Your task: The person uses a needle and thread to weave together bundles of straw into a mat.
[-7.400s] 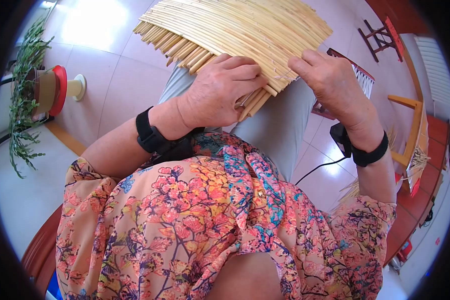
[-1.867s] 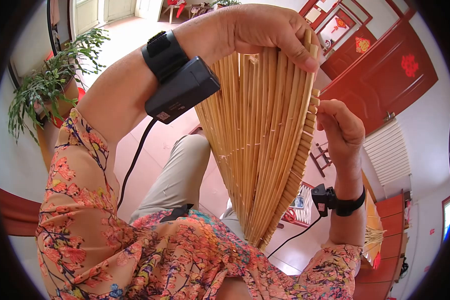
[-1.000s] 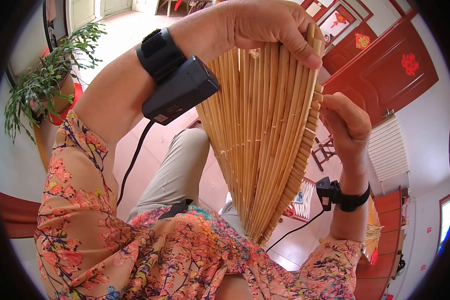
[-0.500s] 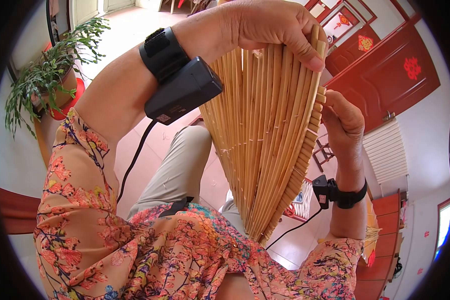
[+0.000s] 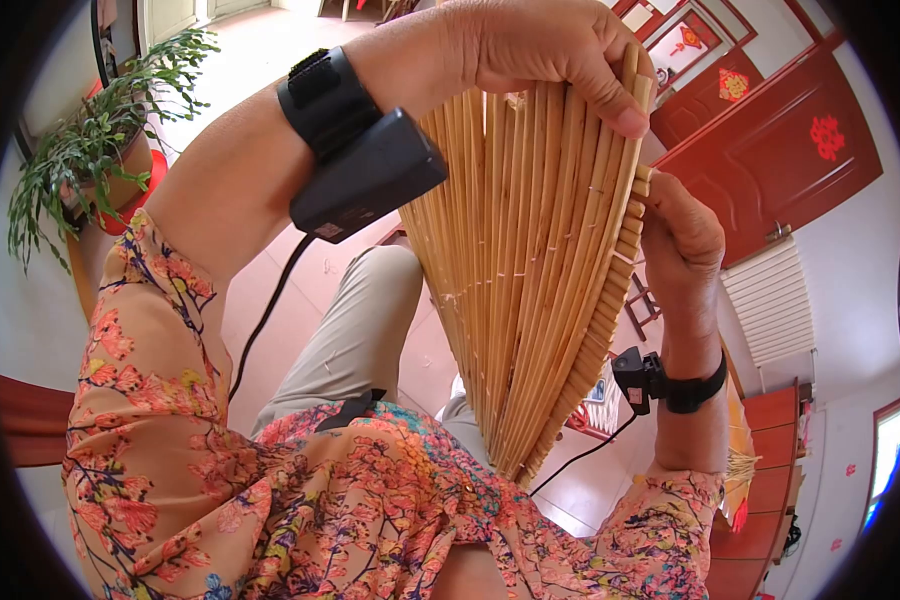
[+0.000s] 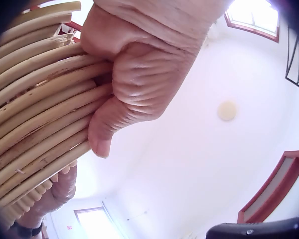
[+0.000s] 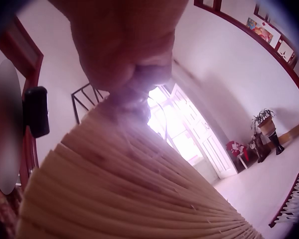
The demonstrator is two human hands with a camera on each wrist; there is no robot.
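Note:
A fan-shaped panel of thin pale stalks [image 5: 520, 250], bound with rows of white thread, stands upright above the lap, its narrow end down. Along its top edge the left hand [image 5: 555, 55] grips the stalks, thumb on the near face; the left wrist view shows this hand [image 6: 139, 59] curled over the stalk ends [image 6: 45, 99]. At the panel's right edge is the right hand [image 5: 685, 245], its curled fingers pinching at the stalk ends. In the right wrist view this hand [image 7: 124, 55] is dark and its fingertips are blurred by glare, above the stalks [image 7: 114, 184].
A potted plant [image 5: 100, 140] stands at the left. Behind the right hand are a red door [image 5: 780, 150] and a white radiator [image 5: 770, 300]. A dark wooden stool with white webbing [image 5: 595, 410] lies below the panel on the right. Black cables hang from both wrist cameras.
Since the first frame the panel has been raised upright from the lap, the left hand moving to its top. Over the last second the right hand has shifted slightly upward and left along its edge.

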